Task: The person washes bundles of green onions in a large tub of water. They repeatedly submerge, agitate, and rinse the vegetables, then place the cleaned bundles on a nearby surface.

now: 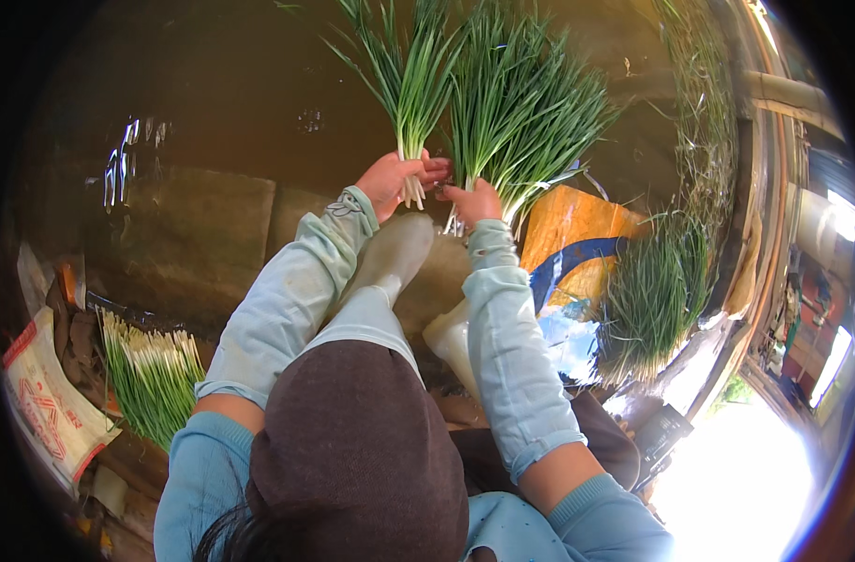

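My left hand (393,184) grips a slim bunch of long green leafy stalks, probably garlic chives (417,116), by the white stems, whose cut-looking ends poke out below. Close beside it, my right hand (479,202) closes around the white base of a thicker bunch (494,105). More of the same stalks (554,140) spread out just right of that hand, their leaves reaching over the water. Both hands are above the toe of a pale rubber boot (403,242). Some of my left fingers extend towards the right hand, partly behind the stems.
Murky brown water (209,91) lies ahead, with a submerged slab (188,225). An orange and blue plastic sheet (575,225) and another chive pile (656,302) are at right, near wooden rails (740,260). A neat chive bundle (150,372) and printed sack (55,400) are at left.
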A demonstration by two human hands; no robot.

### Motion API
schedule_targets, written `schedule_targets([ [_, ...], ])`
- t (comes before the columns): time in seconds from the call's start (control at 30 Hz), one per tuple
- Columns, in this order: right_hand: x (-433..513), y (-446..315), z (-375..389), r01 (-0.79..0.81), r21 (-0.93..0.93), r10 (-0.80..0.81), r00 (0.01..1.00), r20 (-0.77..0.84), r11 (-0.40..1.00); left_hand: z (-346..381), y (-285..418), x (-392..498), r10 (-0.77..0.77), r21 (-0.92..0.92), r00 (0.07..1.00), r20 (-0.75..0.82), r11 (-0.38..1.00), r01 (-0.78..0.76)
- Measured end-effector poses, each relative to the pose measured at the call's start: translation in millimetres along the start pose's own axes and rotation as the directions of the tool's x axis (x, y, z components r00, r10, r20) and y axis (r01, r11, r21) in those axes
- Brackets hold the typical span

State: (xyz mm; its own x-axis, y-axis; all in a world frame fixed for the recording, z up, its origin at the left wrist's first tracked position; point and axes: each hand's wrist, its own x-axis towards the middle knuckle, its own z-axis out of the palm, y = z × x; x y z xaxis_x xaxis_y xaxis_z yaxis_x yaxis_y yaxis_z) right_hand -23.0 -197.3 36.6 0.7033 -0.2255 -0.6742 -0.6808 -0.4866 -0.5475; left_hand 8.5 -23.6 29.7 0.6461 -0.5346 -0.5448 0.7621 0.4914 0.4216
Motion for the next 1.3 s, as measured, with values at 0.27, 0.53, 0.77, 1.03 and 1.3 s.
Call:
schedule_targets([
  [0.27, -55.8, -71.1, -108.0, 0.017, 0.783, -0.300, 0.929, 0.218, 0.622, -31.7, 26.9, -40.0, 0.065, 0.029, 0.996, 0.058, 0.997, -0.067],
  [0.53, -98.5, -88.6, -196.0, 0.325, 0.826, -0.488, 0.870, -0.071, 0.460, 0.4, -17.4, -21.9, -0.101, -0.119, 0.988, 0.115, 0.986, 0.115],
  [0.77, -47.9, 5.3, -105.2, 0.204, 0.629, -0.164, 0.979, -0.122, 0.750, 24.7, -44.1, 2.1, -0.067, 0.184, 0.997, -0.042, 0.980, 0.074],
  [1.03, 5.3, 55.8, -13.1, 0.142, -0.017, -0.131, 0.850, -0.510, 0.990, 26.1, -52.4, 12.3, -0.105, 0.223, 0.988, -0.110, 0.966, 0.128],
  [1.3, -15.1, 34.1, -40.9, 0.181, 0.673, -0.042, 0.975, -0.218, 0.717, 40.3, -36.3, 1.3, -0.132, 0.181, 0.991, 0.024, 0.975, 0.126],
])
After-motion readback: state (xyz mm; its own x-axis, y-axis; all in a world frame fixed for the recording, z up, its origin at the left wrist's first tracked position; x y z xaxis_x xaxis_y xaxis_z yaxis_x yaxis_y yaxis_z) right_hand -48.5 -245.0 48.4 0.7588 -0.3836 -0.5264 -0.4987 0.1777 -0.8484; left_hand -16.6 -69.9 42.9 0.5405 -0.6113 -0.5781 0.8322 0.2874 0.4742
